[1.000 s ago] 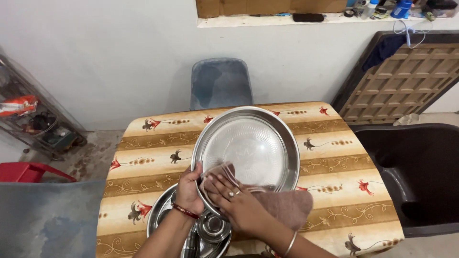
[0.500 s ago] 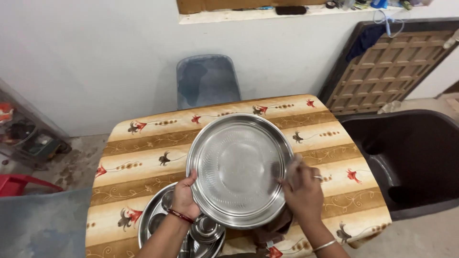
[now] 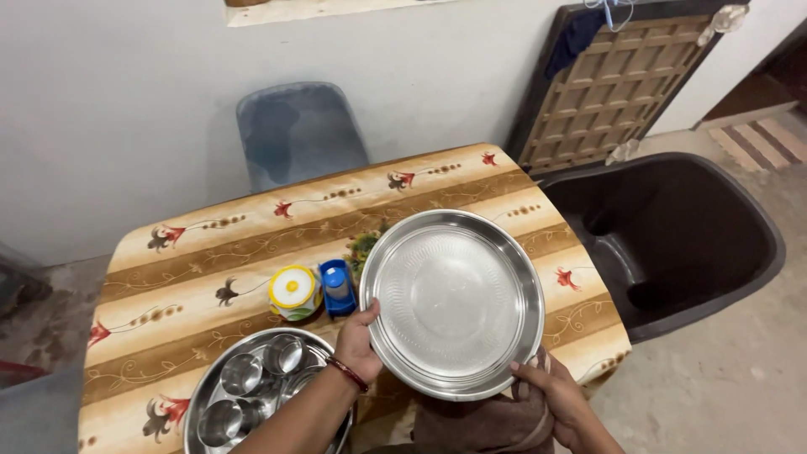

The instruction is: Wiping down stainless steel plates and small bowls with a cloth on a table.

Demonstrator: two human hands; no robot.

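A round steel plate (image 3: 454,298) is held up over the table's near right part, its inner face toward me. My left hand (image 3: 359,340) grips its left rim, thumb on the inside. My right hand (image 3: 555,395) is at the plate's lower right rim and holds a brown cloth (image 3: 479,424) that hangs below the plate. A second steel plate (image 3: 206,378) lies flat at the near left with several small steel bowls (image 3: 244,374) in it.
The table (image 3: 210,261) has a striped floral cover. A small yellow-lidded pot (image 3: 294,292) and a blue container (image 3: 338,286) stand near its middle. A blue-grey chair (image 3: 294,130) is behind it, a dark plastic chair (image 3: 672,227) to the right, a wooden lattice panel (image 3: 622,84) against the wall.
My right hand has slid from the plate's right rim down to its lower right edge with the cloth. The view has swung right, bringing the small pot and blue container into sight.
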